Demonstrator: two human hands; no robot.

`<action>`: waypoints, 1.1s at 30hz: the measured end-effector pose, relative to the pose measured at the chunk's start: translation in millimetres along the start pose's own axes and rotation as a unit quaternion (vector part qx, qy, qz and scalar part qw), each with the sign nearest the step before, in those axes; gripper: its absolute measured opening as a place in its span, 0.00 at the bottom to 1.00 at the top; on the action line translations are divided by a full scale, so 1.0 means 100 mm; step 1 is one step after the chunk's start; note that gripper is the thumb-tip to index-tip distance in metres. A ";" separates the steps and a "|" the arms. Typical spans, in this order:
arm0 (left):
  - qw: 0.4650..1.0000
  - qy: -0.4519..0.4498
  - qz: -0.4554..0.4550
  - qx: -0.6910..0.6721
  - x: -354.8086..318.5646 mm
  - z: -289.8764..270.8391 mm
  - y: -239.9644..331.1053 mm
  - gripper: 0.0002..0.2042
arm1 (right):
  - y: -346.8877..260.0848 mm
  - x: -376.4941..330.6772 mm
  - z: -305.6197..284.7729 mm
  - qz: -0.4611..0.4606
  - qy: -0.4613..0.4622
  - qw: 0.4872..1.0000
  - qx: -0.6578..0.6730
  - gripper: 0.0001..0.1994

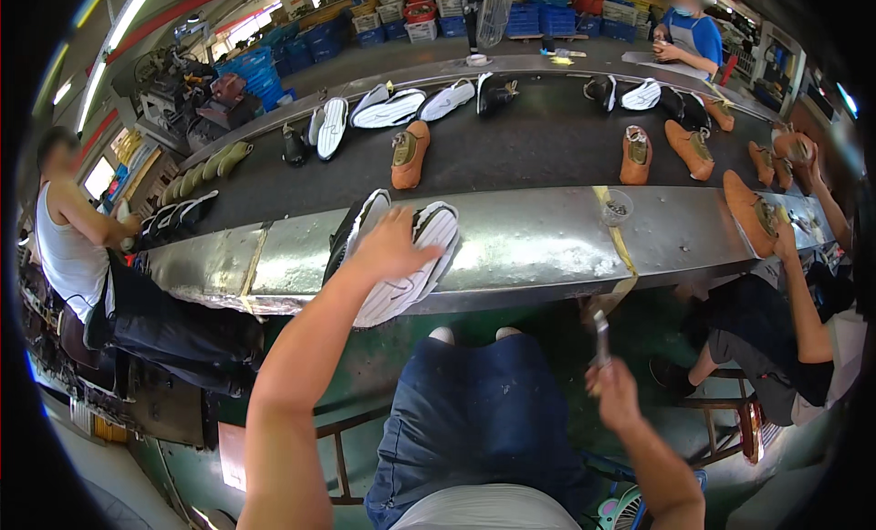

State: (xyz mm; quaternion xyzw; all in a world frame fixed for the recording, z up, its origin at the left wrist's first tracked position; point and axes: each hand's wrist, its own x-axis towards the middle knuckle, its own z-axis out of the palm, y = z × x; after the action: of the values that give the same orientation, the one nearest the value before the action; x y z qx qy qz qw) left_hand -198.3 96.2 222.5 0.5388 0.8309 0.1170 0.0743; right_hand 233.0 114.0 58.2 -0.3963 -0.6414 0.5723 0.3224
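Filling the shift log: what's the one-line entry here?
left hand on white-soled shoes | right hand holds metal tool | steel ledge

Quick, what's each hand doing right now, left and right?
Left hand: open, palm down on the white-soled shoe at the metal ledge.
Right hand: closed around a small metal tool.

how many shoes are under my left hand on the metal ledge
2: a pair of white-soled shoes, sole up, side by side. One lies left of the left hand; the other is under its fingers.
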 end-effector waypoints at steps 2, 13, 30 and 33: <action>0.998 -0.045 -0.032 -0.007 0.48 0.04 -0.06 0.40 | 0.10 -0.37 0.29 0.200 -0.052 0.962 0.179 0.16; 0.784 -0.038 -0.009 -0.619 -1.10 0.58 0.08 0.29 | -0.35 -1.02 0.44 0.129 -0.193 0.972 -0.043 0.15; 0.782 -0.087 0.002 -0.617 -2.53 1.53 0.21 0.26 | -0.41 -0.99 0.77 0.149 -0.366 0.918 0.026 0.15; 0.826 -0.086 0.014 -0.557 -2.52 1.53 0.14 0.26 | -0.57 -0.97 0.81 0.157 -0.346 0.924 0.052 0.13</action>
State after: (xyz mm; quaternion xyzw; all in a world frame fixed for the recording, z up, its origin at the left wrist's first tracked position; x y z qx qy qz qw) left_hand -44.5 -110.7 78.3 0.4250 0.6073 0.5140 0.4318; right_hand 200.7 -11.8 107.2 -0.2522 -0.6116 0.7499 0.0066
